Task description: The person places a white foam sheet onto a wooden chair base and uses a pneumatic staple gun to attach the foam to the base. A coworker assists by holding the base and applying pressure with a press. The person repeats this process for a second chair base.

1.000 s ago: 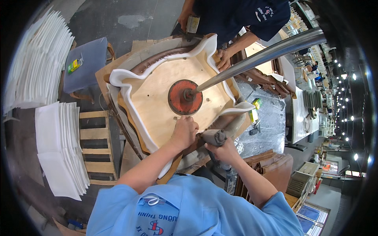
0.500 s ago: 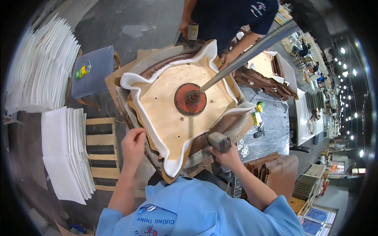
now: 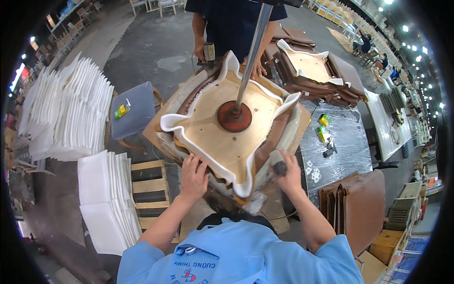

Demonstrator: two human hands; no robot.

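A pale wooden seat panel (image 3: 208, 137) edged with white padding (image 3: 222, 173) lies over a brown cover (image 3: 279, 125) in a grey, roughly square form (image 3: 293, 130). A red round press plate (image 3: 234, 118) on a slanting metal rod (image 3: 253, 57) bears on the panel's middle. At the near left edge, my left hand (image 3: 193, 180) rests with fingers apart, touching the padding and cover edge. My right hand (image 3: 289, 175) grips a grey staple gun (image 3: 278, 163) by the near right side. Its nose is blurred, so contact cannot be told.
Across the form a co-worker's hand holds another staple gun (image 3: 208, 52). Stacked white sheets (image 3: 106, 199) and a wooden pallet (image 3: 151, 187) are left. At right stand a wrapped table (image 3: 347, 137) with small boxes, brown covers (image 3: 354, 203) and another padded panel (image 3: 309, 66).
My left hand has come forward and right onto the near left edge. The staple gun has shifted to the outer near right side. The whole view has turned and tilted.
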